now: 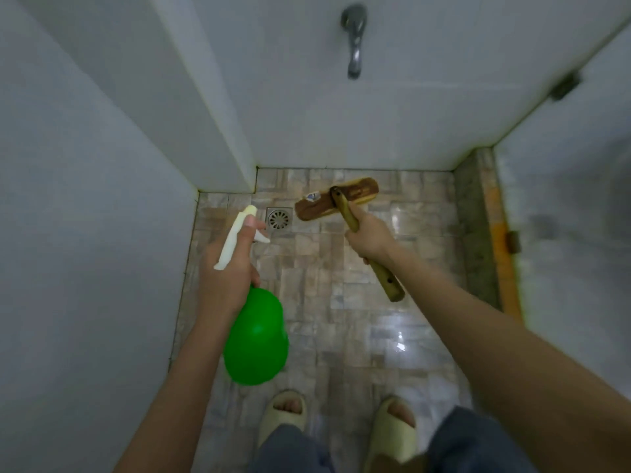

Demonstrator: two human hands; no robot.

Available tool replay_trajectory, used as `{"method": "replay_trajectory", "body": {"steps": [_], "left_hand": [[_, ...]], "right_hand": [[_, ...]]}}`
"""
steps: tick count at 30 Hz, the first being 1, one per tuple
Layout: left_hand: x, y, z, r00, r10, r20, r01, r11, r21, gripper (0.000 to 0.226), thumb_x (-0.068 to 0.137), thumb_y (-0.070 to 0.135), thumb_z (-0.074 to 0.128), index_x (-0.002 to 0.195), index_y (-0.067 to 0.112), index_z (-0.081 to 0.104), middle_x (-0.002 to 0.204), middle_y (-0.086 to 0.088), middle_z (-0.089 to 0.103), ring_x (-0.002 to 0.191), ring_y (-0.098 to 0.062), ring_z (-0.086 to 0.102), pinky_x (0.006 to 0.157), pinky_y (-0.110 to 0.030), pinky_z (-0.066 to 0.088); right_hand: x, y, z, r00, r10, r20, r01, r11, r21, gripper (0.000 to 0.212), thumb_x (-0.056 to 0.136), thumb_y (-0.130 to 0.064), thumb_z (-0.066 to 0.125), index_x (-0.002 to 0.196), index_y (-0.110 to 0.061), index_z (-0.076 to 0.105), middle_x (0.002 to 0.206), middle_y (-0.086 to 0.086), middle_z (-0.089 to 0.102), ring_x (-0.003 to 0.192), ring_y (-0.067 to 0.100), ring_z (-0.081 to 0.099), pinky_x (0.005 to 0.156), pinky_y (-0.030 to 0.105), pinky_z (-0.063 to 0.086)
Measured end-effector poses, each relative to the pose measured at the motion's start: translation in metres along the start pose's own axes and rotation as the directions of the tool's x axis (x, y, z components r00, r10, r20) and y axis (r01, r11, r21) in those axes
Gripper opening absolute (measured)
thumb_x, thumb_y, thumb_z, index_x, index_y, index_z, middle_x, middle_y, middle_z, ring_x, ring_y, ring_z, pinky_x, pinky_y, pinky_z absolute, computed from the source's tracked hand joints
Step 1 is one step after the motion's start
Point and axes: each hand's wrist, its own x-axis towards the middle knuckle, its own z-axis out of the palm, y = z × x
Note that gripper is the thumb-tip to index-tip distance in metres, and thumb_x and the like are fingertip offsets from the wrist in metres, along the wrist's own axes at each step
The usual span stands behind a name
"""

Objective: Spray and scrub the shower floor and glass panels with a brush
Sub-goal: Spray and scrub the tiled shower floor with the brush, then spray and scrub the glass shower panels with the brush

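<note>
My left hand (pixel 227 268) grips the neck of a green spray bottle (pixel 256 339) with a white trigger head (pixel 235 238); its nozzle points down toward the floor drain. My right hand (pixel 368 233) grips the wooden handle (pixel 384 278) of a brown scrub brush (pixel 336 203), whose head hangs over the far part of the tiled shower floor (pixel 358 319). I cannot tell whether the bristles touch the tiles. A glass panel (pixel 563 206) stands on the right.
A round floor drain (pixel 279 219) lies between nozzle and brush head. A metal tap (pixel 355 39) sticks out of the far white wall. White walls close in at left and back. My feet in pale slippers (pixel 283 414) stand at the near edge. A raised stone curb (pixel 474 233) runs along the right.
</note>
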Motion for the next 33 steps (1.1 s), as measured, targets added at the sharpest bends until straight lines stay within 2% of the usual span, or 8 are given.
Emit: {"method": "replay_trajectory", "body": {"steps": [4,11,14,18,23,27,29,33], "left_hand": [[-0.059,0.111,-0.017,0.999,0.019,0.038,-0.019,1.000,-0.006,0.024,0.101,0.043,0.052,0.090,0.038,0.072,0.077,-0.018,0.062,0.040,-0.009,0.049,0.043,-0.020,0.042],[-0.162,0.307,-0.041,0.986,0.147,0.084,-0.143,0.988,-0.050,0.031,0.100,0.047,0.051,0.101,0.028,0.076,0.087,-0.022,0.066,0.044,-0.013,0.049,0.051,-0.028,0.047],[-0.196,0.375,-0.044,0.964,0.229,0.132,-0.225,0.973,-0.051,0.030,0.095,0.059,0.050,0.094,0.043,0.075,0.083,-0.022,0.067,0.045,-0.017,0.050,0.057,-0.033,0.049],[-0.237,0.474,-0.040,0.913,0.366,0.180,-0.345,0.929,-0.136,0.023,0.092,0.061,0.050,0.084,0.058,0.071,0.098,-0.028,0.068,0.043,-0.017,0.050,0.057,-0.030,0.046],[-0.264,0.577,-0.030,0.804,0.563,0.190,-0.516,0.820,-0.248,0.026,0.092,0.060,0.049,0.080,0.058,0.072,0.093,-0.019,0.074,0.039,-0.016,0.048,0.059,-0.032,0.045],[-0.265,0.645,-0.019,0.694,0.697,0.180,-0.623,0.707,-0.335,0.032,0.100,0.051,0.046,0.084,0.047,0.074,0.098,0.005,0.077,0.039,-0.013,0.048,0.049,-0.026,0.045],[-0.259,0.674,-0.013,0.637,0.749,0.182,-0.653,0.650,-0.387,0.035,0.099,0.052,0.045,0.090,0.036,0.075,0.095,0.005,0.077,0.040,-0.015,0.049,0.049,-0.027,0.045],[-0.232,0.722,0.009,0.529,0.806,0.264,-0.632,0.583,-0.511,0.043,0.093,0.060,0.047,0.090,0.031,0.078,0.088,-0.004,0.076,0.048,-0.016,0.054,0.046,-0.028,0.046]], "right_hand": [[-0.091,-0.045,-0.081,0.996,0.045,-0.075,-0.039,0.996,0.077,0.068,0.093,-0.012,0.048,0.153,-0.028,0.020,0.087,0.013,0.059,0.055,0.025,0.056,0.041,0.030,0.048],[-0.271,-0.109,-0.238,0.951,0.011,-0.308,0.026,0.993,0.117,0.069,0.094,-0.010,0.048,0.153,-0.031,0.018,0.072,0.002,0.058,0.051,0.016,0.054,0.031,0.012,0.033],[-0.322,-0.131,-0.293,0.909,-0.054,-0.412,0.104,0.989,0.101,0.072,0.092,-0.010,0.050,0.153,-0.032,0.018,0.098,0.015,0.069,0.077,0.030,0.066,0.055,0.023,0.049],[-0.381,-0.170,-0.379,0.840,-0.145,-0.523,0.195,0.980,0.042,0.072,0.092,-0.013,0.049,0.152,-0.036,0.018,0.096,0.017,0.068,0.083,0.035,0.064,0.073,0.037,0.053],[-0.436,-0.214,-0.469,0.634,-0.290,-0.717,0.381,0.924,-0.037,0.067,0.094,-0.015,0.050,0.151,-0.038,0.022,0.083,0.006,0.061,0.057,0.019,0.057,0.062,0.042,0.055],[-0.465,-0.241,-0.527,0.436,-0.373,-0.819,0.424,0.888,-0.179,0.067,0.096,-0.017,0.050,0.152,-0.038,0.018,0.093,0.005,0.065,0.062,0.015,0.058,0.058,0.029,0.045],[-0.476,-0.254,-0.555,0.361,-0.408,-0.839,0.424,0.873,-0.242,0.068,0.097,-0.019,0.049,0.152,-0.040,0.016,0.100,0.010,0.068,0.070,0.019,0.063,0.063,0.031,0.047],[-0.493,-0.281,-0.610,0.261,-0.458,-0.850,0.323,0.871,-0.370,0.069,0.098,-0.020,0.047,0.151,-0.044,0.011,0.075,0.006,0.064,0.054,0.014,0.057,0.055,0.030,0.047]]}}
